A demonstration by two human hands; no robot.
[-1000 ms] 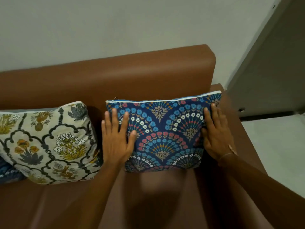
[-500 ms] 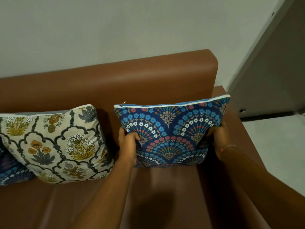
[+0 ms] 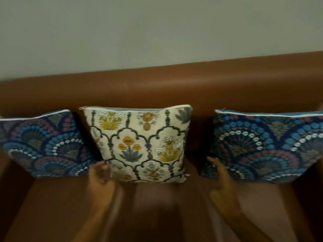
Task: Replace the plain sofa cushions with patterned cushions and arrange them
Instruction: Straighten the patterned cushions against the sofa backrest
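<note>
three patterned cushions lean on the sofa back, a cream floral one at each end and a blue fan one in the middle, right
Not quite. The head view shows the cream floral cushion in the middle, with a blue fan cushion at each end: one left, one right. All three do lean on the sofa back.

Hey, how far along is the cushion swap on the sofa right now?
Nearly done, it seems. Three patterned cushions lean on the brown sofa backrest: left blue cushion, cream floral cushion in the middle, right blue cushion. No plain cushion shows. The left hand is at the cream cushion's lower corner; the right hand is open between cushions. Probably only straightening is left.
</note>
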